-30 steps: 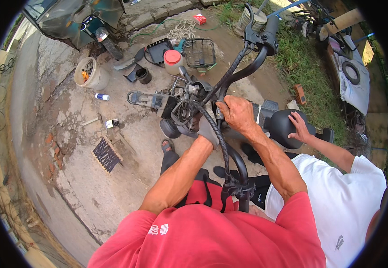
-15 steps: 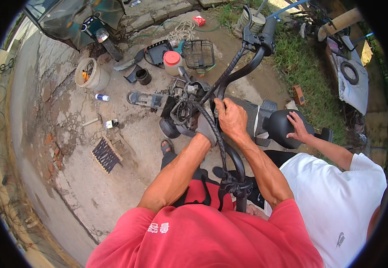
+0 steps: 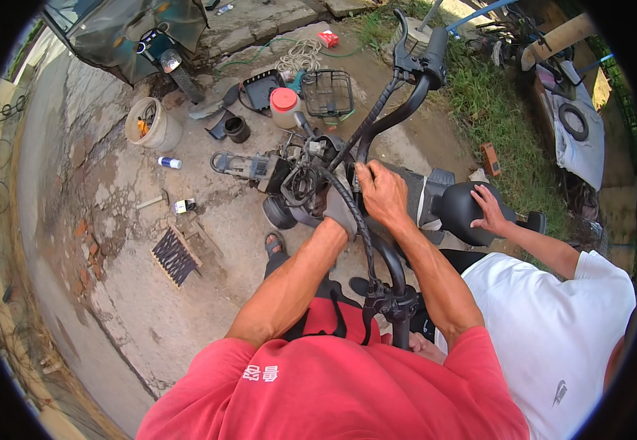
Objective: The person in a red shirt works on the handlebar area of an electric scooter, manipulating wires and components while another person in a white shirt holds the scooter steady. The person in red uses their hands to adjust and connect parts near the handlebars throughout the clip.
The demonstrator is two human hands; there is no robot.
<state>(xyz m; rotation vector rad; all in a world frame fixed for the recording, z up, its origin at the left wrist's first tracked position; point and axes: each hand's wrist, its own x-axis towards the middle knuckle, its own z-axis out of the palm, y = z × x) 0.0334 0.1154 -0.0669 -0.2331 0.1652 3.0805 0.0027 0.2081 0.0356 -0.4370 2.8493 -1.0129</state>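
Observation:
A black handlebar [image 3: 390,117] with a brake lever [image 3: 401,40] and spiral-wrapped cables [image 3: 349,192] runs across in front of me, over a partly stripped electric bike or scooter. My right hand [image 3: 383,194] is bare and closed around the handlebar's middle. Beside it, my left hand [image 3: 339,208] wears a grey glove and reaches in under the cables; its fingers are hidden. Bare wiring and metal parts [image 3: 305,172] lie exposed just beyond the left hand. On the right, a co-worker's hand [image 3: 489,210] rests on the black seat [image 3: 465,213].
Around the bike lie a white bucket [image 3: 166,130], a red-lidded jar [image 3: 285,110], a wire basket [image 3: 326,94], coiled rope [image 3: 300,56], a hammer [image 3: 153,199] and a slatted crate-like piece [image 3: 175,257]. The co-worker in a white shirt [image 3: 539,330] is close on my right.
The handlebar has turned slightly: its far end has swung a little left, its near end slightly right. Both hands stay in place, and the co-worker's hand remains on the seat.

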